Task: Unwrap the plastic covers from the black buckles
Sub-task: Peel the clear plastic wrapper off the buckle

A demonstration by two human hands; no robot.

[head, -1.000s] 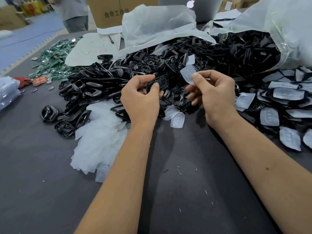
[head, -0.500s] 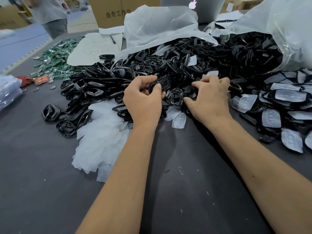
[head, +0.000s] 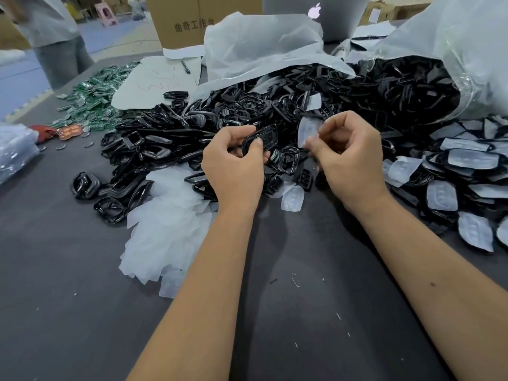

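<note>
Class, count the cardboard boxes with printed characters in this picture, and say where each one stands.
1: the box stands at the table's far edge, behind the white bag. Other boxes farther back show no print.

1 head-worn camera looked forward and down, close over the grey table; no second view shared the scene.

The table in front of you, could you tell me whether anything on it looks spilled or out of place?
Black buckles spill from an open plastic bag across the table, and peeled covers lie heaped loose. That fits the work; nothing looks damaged.
</note>
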